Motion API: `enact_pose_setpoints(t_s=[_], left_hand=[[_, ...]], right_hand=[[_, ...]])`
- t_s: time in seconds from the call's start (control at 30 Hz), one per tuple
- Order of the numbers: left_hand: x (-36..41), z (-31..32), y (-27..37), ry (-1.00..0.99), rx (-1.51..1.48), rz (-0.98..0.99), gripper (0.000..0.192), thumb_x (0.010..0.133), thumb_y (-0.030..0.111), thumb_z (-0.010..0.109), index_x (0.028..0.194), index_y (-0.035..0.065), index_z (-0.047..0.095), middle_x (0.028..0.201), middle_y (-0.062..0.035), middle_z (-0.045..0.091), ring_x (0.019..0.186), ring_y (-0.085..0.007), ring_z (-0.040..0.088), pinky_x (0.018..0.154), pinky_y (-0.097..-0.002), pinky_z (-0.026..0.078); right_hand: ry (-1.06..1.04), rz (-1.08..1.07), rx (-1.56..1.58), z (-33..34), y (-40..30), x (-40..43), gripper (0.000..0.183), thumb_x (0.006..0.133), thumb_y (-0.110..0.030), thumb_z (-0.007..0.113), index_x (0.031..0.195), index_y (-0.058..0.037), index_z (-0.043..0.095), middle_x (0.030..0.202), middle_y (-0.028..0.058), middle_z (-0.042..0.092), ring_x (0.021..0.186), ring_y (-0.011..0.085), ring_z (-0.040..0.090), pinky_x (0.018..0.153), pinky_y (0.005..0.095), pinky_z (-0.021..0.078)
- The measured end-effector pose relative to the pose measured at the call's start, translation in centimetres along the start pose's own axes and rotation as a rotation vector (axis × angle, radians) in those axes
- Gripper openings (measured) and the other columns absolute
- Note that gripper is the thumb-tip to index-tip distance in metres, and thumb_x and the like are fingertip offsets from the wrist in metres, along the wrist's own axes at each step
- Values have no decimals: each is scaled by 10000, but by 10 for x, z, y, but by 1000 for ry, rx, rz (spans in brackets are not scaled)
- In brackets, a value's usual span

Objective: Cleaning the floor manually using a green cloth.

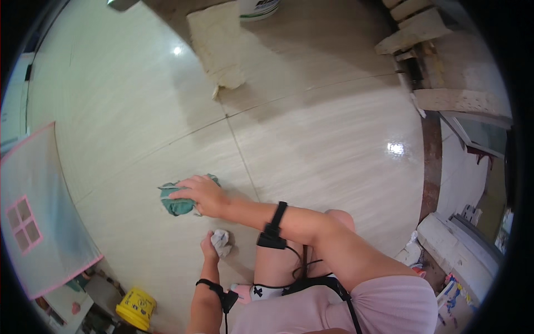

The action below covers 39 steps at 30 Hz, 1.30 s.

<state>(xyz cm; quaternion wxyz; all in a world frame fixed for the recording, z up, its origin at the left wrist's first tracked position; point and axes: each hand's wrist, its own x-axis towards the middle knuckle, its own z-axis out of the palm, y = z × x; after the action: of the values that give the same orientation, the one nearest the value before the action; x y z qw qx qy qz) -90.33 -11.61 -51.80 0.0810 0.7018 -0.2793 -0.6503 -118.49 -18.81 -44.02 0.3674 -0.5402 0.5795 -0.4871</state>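
My right hand (208, 196) presses down on a bunched green cloth (178, 205) that lies on the glossy tiled floor (125, 125). Folds of the cloth stick out on both sides of the fingers. Closer to my body, my left hand (209, 246) grips a crumpled whitish wad (221, 242), perhaps paper or cloth. The left fingers are partly hidden behind it. My bent knees (275, 263) are beside the right forearm, which wears a black strap with a small device.
A flattened beige sheet (217, 46) lies on the floor ahead, touching a white bucket (256, 9). At left hangs a translucent pink-edged cover (54, 208); a yellow bucket (137, 308) stands below it. Wooden pieces (413, 33) and a stone-like ledge (459, 100) line the right side.
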Motion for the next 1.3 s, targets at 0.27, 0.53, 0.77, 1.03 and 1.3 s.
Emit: enact_pose_setpoints(t_s=[0.27,0.53,0.77,1.03,1.3], left_hand=[[0,7,7,-116,-104,-147,358,942,396,488,942,76,651,896,-65,689,796,-231,671,738,-379,549],[-41,56,95,-293,243,-239,380,926,325,561,1011,-36,646,922,-148,701,803,-292,695,685,-434,589],[-60,190,167,-537,564,-200,241,893,257,638,876,16,645,870,-141,703,736,-244,697,688,-381,590],[-70,241,153,-370,700,-55,195,839,113,719,687,82,600,666,-14,610,576,-124,569,530,-284,455],[-79,175,140,-152,687,-63,189,832,137,736,704,52,626,650,-12,597,549,-119,545,518,-278,431]], right_hand=[[-127,68,-715,-99,44,-33,649,821,-394,693,1407,-229,469,1578,88,237,1463,339,168,1176,542,138],[63,105,-859,-215,110,-48,548,825,-298,626,1359,-238,521,1548,86,317,1441,323,250,1183,536,149],[448,268,-958,-391,147,-154,561,776,-291,684,1316,-227,545,1495,69,388,1383,305,334,1125,514,247],[665,372,-927,-358,139,-197,442,720,-91,647,1149,-198,654,1365,53,517,1246,296,454,987,456,353],[1023,204,-619,-435,105,-213,525,625,-62,560,1127,-164,679,1243,133,589,1101,353,537,934,463,405]])
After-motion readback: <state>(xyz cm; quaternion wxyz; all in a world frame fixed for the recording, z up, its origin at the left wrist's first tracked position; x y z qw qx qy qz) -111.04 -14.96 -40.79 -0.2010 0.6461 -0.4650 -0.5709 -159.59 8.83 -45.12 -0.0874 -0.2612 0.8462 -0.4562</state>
